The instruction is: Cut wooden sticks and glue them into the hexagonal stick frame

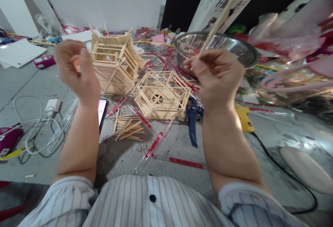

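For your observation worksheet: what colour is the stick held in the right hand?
The stick is pale tan wood; head view shows it.

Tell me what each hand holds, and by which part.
The right hand pinches a stick by its lower end, in the fingers; the rest points up. The left hand is curled; what it holds, if anything, cannot be told.

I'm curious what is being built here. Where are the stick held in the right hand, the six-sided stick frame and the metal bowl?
stick [213, 33]: head view, middle of its shaft.
six-sided stick frame [158, 110]: head view, its near wall.
metal bowl [247, 51]: head view, right rim.
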Available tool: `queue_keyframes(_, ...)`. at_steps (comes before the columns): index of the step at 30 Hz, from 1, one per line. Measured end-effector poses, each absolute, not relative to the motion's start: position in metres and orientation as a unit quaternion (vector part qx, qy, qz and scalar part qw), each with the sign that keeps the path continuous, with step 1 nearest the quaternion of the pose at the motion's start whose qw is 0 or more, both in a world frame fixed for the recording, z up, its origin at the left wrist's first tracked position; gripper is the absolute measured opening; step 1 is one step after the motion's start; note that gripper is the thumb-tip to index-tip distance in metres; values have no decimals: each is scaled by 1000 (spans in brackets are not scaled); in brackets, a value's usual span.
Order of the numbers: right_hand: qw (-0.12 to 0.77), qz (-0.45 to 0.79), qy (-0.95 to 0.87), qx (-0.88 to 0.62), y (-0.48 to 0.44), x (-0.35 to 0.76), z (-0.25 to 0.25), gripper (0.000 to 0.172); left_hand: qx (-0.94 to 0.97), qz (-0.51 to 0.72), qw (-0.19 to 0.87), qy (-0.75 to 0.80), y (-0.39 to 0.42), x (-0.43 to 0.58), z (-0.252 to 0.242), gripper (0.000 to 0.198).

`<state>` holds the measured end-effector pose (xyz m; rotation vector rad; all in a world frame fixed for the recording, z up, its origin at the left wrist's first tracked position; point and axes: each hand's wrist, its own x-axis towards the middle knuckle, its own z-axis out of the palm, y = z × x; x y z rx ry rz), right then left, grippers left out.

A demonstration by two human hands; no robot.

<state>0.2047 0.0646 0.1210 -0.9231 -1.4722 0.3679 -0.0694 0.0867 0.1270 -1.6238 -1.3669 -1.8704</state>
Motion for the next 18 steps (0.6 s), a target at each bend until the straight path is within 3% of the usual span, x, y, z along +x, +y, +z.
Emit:
queue_keyframes(4,594,150,-664,-428,62,205,120,24,-775,-415,68,-472,59,-21,128,16)
queue_keyframes(9,564,210,-670,-435,62,202,105,22,-792,-141,33,-593,63,-8,123,36)
queue_keyframes(18,473,240,-732,-427,66,197,93,18,-760,-53,64,-645,55,-22,139,31)
